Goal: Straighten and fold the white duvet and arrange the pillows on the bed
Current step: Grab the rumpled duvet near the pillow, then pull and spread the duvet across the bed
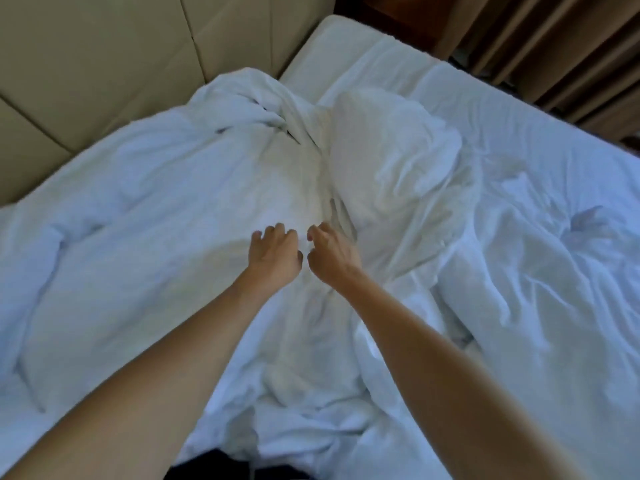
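Note:
The crumpled white duvet (149, 209) covers the left and middle of the bed, bunched up towards the headboard. A white pillow (391, 157) lies to its right, partly sunk in the folds. Both my arms reach forward side by side over the duvet. My left hand (275, 254) hovers at the fabric with fingers loosely bent downward. My right hand (330, 256) is just beside it, fingers and thumb curved apart like a claw. No cloth is visibly pinched in either hand.
A beige padded headboard (104, 64) runs along the far left. The mattress corner (329, 39) shows bare at the top. A wrinkled white sheet (554, 244) covers the right side. Brown curtains (561, 46) hang beyond the bed's right edge.

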Demonstrator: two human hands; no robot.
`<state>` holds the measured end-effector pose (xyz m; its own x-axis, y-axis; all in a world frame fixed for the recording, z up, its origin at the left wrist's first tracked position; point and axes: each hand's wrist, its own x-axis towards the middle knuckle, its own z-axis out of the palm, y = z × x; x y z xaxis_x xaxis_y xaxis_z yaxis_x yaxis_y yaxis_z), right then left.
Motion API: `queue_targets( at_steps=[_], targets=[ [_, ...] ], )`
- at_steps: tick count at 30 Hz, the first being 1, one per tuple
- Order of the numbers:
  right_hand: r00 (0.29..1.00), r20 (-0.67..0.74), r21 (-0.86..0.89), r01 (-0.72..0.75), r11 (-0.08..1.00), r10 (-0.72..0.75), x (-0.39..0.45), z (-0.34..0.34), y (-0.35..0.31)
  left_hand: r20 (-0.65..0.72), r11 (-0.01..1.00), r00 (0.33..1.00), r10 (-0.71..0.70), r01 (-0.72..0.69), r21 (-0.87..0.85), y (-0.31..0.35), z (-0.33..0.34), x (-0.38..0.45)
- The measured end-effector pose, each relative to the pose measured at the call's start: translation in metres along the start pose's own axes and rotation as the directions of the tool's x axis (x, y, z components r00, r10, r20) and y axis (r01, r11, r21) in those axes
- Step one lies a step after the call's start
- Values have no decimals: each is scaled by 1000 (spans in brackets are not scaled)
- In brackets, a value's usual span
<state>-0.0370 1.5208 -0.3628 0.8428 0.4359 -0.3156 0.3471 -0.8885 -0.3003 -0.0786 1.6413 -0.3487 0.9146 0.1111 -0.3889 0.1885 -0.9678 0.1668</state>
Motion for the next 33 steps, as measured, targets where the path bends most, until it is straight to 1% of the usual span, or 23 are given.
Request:
queue_targets(
  at_steps=[3, 6, 7, 8, 9, 10, 11, 12, 13, 14, 15, 17, 19, 20, 21, 22, 23, 25, 27, 29, 31, 32, 33],
  targets=[
    [998, 62, -164, -18, 986, 28, -77, 32, 40, 160, 999, 987, 16, -10, -40, 37, 50, -48],
    [991, -28, -312, -131, 941, 129, -141, 55, 89, 325, 992, 945, 26, 17, -127, 74, 93, -86],
    [977, -78, -305, -211, 928, 197, -156, 59, 106, 370, 983, 928, 37, 32, -178, 87, 107, -96],
    [947, -98, -213, -320, 923, 306, -169, 63, 125, 409, 971, 911, 55, 46, -233, 100, 118, -107],
    [897, -50, -56, -441, 896, 439, -179, 66, 144, 441, 955, 894, 73, 65, -290, 111, 132, -116],
    [848, 69, 124, -531, 838, 526, -186, 72, 163, 456, 932, 884, 97, 80, -353, 122, 143, -124],
    [826, 209, 250, -563, 788, 524, -194, 79, 179, 468, 902, 877, 114, 107, -419, 132, 154, -133],
    [828, 322, 292, -547, 784, 458, -202, 88, 189, 463, 854, 876, 131, 137, -502, 142, 162, -141],
    [839, 397, 291, -500, 816, 373, -212, 98, 193, 458, 796, 880, 130, 182, -577, 151, 169, -147],
    [841, 439, 247, -452, 857, 317, -223, 111, 194, 450, 737, 885, 121, 224, -638, 159, 174, -154],
    [832, 458, 178, -431, 885, 314, -233, 126, 196, 434, 694, 895, 107, 245, -677, 165, 183, -159],
    [849, 345, 45, -440, 897, 399, -251, 160, 206, 344, 684, 933, 103, 185, -706, 172, 204, -171],
    [887, 145, -41, -437, 898, 438, -268, 188, 221, 296, 724, 944, 146, 102, -682, 172, 220, -184],
    [899, 36, -21, -437, 899, 437, -274, 197, 227, 279, 728, 946, 163, 75, -681, 171, 226, -191],
    [892, -69, 17, -446, 895, 446, -280, 201, 231, 271, 731, 948, 165, 67, -680, 169, 234, -198],
    [860, -161, 57, -483, 874, 485, -283, 202, 234, 252, 730, 955, 157, 59, -681, 167, 238, -206],
    [819, -194, 82, -536, 840, 541, -286, 195, 235, 240, 737, 961, 140, 61, -673, 166, 241, -214],
    [767, -139, 263, -581, 771, 626, -293, 171, 234, 227, 730, 968, 107, 78, -679, 169, 245, -234],
    [799, -53, 546, -479, 688, 598, -313, 143, 223, 243, 683, 969, 51, 144, -716, 181, 244, -256],
    [832, -62, 730, -339, 593, 552, -346, 115, 201, 267, 530, 963, -48, 251, -810, 199, 233, -275],
    [863, -90, 811, -226, 540, 496, -379, 91, 178, 336, 328, 936, -104, 351, -877, 218, 215, -290],
    [879, -100, 841, -176, 512, 466, -392, 77, 168, 347, 292, 933, -99, 360, -886, 225, 207, -296],
    [890, -108, 863, -138, 485, 444, -402, 63, 161, 332, 310, 941, -67, 336, -890, 231, 202, -301]
  ],
)
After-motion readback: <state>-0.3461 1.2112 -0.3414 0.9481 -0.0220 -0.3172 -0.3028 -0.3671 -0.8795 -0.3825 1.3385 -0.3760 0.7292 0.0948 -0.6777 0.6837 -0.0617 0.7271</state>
